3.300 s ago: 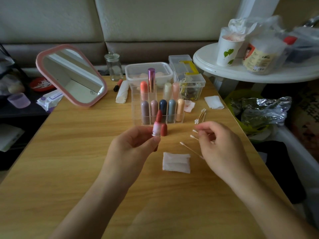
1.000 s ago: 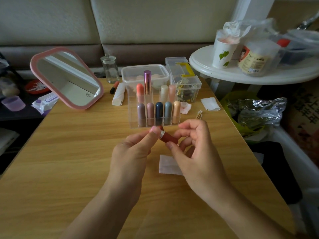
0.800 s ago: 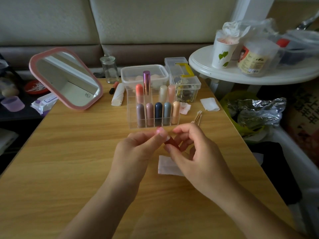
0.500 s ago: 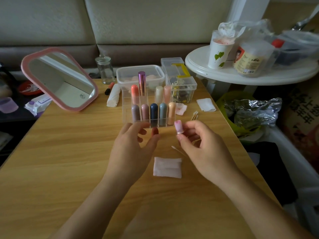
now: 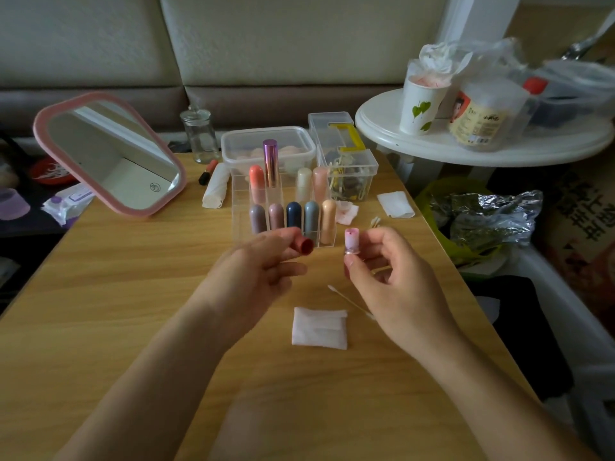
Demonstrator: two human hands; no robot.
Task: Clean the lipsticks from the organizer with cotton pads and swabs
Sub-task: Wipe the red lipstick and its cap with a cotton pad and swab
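Note:
My left hand (image 5: 256,271) grips a dark red lipstick cap (image 5: 303,245), its open end facing right. My right hand (image 5: 392,281) holds the pink lipstick base (image 5: 351,241) upright between thumb and fingers, with no cap on it. Both hover just in front of the clear acrylic organizer (image 5: 240,207), which holds several capped lipsticks in two rows. A folded white cotton pad (image 5: 319,327) lies on the wooden table (image 5: 116,311) below my hands. One cotton swab (image 5: 346,299) lies beside it, partly under my right hand. More swabs (image 5: 374,222) lie behind my right hand.
A pink-framed mirror (image 5: 109,154) leans at the back left. Behind the organizer stand a clear tub (image 5: 268,141), a glass jar (image 5: 199,134) and a clear box (image 5: 346,161). Another cotton pad (image 5: 396,203) lies at the right edge. A white round table (image 5: 482,141) carries cups and bags.
The cap came off the lipstick: my left hand now holds the red cap apart to the left, while my right hand holds the pink base upright. The swab was set down earlier.

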